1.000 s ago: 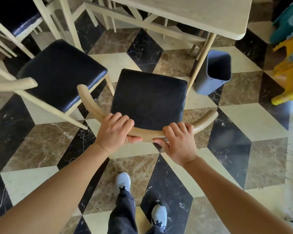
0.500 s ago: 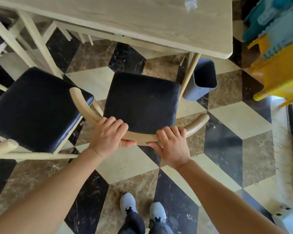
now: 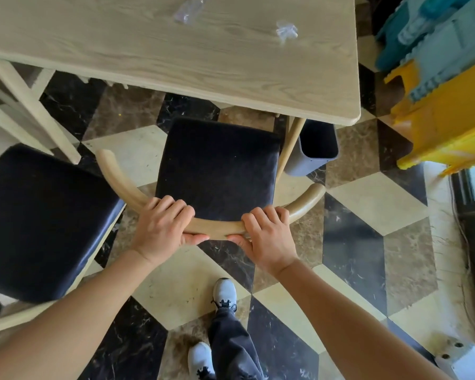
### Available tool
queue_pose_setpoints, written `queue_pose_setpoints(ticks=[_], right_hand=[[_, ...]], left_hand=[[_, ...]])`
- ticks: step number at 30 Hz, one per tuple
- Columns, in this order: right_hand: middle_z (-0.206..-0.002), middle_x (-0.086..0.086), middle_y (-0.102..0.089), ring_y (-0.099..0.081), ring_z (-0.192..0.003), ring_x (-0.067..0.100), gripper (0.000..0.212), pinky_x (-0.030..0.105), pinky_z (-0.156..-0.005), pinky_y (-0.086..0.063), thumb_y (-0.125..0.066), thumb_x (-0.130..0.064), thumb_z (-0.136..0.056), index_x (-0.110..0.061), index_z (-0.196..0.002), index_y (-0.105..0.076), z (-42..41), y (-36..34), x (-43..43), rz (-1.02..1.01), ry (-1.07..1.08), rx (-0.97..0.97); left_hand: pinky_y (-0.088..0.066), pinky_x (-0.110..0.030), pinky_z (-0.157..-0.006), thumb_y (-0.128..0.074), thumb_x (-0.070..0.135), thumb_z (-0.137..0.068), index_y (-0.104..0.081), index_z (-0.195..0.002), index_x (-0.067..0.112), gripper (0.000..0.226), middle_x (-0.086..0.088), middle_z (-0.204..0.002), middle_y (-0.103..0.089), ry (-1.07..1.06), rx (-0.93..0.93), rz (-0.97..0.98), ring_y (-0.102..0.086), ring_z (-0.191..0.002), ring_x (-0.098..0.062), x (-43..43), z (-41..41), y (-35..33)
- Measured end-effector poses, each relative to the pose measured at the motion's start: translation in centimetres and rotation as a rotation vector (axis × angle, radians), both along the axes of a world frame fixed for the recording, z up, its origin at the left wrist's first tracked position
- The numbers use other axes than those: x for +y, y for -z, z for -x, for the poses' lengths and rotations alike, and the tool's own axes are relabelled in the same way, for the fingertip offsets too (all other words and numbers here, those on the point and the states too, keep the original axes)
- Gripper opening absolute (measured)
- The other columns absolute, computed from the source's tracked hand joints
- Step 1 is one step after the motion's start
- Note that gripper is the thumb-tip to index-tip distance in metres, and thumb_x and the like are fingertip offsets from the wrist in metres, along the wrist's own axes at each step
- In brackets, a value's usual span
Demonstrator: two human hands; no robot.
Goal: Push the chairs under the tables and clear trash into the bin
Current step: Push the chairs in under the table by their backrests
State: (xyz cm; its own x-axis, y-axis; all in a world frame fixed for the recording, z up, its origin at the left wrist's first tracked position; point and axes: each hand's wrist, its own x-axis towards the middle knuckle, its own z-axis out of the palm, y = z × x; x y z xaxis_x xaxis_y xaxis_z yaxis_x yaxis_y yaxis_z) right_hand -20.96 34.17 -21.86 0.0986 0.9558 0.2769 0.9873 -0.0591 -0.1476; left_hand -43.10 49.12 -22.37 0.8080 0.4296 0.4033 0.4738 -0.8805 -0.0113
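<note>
A wooden chair with a black padded seat (image 3: 217, 163) stands in front of me, its front edge at the rim of the light wooden table (image 3: 154, 53). My left hand (image 3: 163, 227) and my right hand (image 3: 266, 237) both grip the chair's curved wooden backrest (image 3: 121, 182). Two pieces of clear plastic trash lie on the tabletop, one (image 3: 188, 8) near the far edge and one (image 3: 285, 31) to the right. A dark grey bin (image 3: 313, 149) stands on the floor by the table's right leg, partly under the tabletop.
A second black-seated chair (image 3: 41, 223) stands close on the left, pulled out from the table. Yellow and teal plastic objects (image 3: 444, 86) are stacked at the right. The floor is patterned marble tile. A white box (image 3: 461, 357) lies at the lower right.
I have stepped forward with the chair, which has moved toward the table; its seat front now reaches the table's edge. Both hands keep their grip on the backrest.
</note>
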Motion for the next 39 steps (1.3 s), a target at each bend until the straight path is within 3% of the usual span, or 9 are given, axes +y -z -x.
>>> queue_pose_setpoints(ticks=[18,26,39], right_hand=[[-0.086,0.003,-0.058,-0.051,-0.078,0.029,0.050,0.046,-0.080,-0.039,-0.049,-0.061,-0.097,-0.013,-0.095,-0.061,-7.6,0.1,7.7,-0.005,-0.018,-0.010],[-0.085,0.005,-0.058,-0.053,-0.077,0.031,0.060,0.047,-0.080,-0.041,-0.035,-0.064,-0.100,-0.011,-0.092,-0.061,-12.0,0.0,7.7,-0.021,-0.077,-0.044],[-0.085,0.008,-0.057,-0.051,-0.077,0.032,0.065,0.049,-0.085,-0.041,-0.027,-0.063,-0.102,-0.008,-0.095,-0.062,-11.2,0.1,7.7,0.006,-0.016,-0.033]], left_hand=[[-0.037,-0.043,-0.064,-0.041,0.074,-0.092,-0.059,-0.080,0.011,0.067,-0.005,-0.072,-0.057,-0.030,0.018,0.024,-0.052,-0.069,-0.029,7.2,-7.2,-0.5],[-0.041,-0.043,-0.063,-0.044,0.075,-0.092,-0.056,-0.078,0.012,0.065,-0.001,-0.068,-0.053,-0.083,-0.013,0.014,-0.050,-0.066,-0.026,5.5,-10.8,-0.3],[-0.038,-0.041,-0.067,-0.038,0.077,-0.092,-0.055,-0.079,0.012,0.068,-0.002,-0.070,-0.052,-0.069,0.035,0.014,-0.048,-0.068,-0.025,6.3,-11.0,-0.7]])
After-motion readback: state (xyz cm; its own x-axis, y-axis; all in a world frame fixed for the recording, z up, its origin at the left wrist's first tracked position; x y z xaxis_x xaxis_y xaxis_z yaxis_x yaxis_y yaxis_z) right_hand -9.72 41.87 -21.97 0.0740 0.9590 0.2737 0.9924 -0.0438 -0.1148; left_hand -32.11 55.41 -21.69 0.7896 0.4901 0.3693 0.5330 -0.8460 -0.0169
